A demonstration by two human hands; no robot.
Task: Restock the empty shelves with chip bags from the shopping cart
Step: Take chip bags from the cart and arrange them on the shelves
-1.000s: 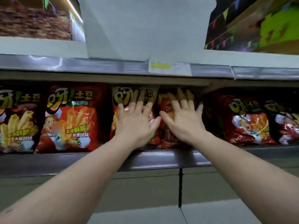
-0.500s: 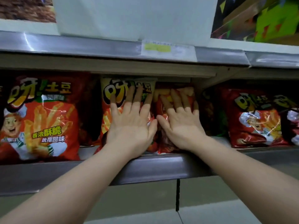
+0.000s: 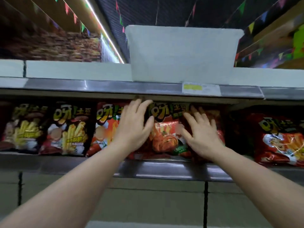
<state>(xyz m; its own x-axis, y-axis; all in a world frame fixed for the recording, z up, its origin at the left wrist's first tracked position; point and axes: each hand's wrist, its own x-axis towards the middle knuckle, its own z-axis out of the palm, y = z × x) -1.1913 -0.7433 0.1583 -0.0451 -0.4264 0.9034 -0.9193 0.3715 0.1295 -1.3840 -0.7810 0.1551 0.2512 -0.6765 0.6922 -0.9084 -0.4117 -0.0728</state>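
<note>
Metal shelf (image 3: 164, 168) across the whole width, lined with upright chip bags standing side by side. White plastic bin (image 3: 181, 55) on the shelf board above, just over the hands; strings of coloured pennants (image 3: 74, 17) under the dark ceiling. Left end of the row: two dark bags printed with fries (image 3: 65, 129), then a red bag (image 3: 105, 127) partly behind the left hand. Centre of the row: a red chip bag with a dark top band (image 3: 166, 135), upright at the shelf's front edge, flanked by both hands. Far right: another red bag (image 3: 279, 142), set apart by a dark gap. Left hand (image 3: 133, 127) flat against the centre bag's left side, fingers straight and reaching up under the shelf above, gripping nothing. Right hand (image 3: 202, 134) spread wide and pressed on a red bag (image 3: 218, 137) touching the centre bag's right side, fingers straight. Yellow-and-white price tag (image 3: 200, 88) on the upper shelf rail.
</note>
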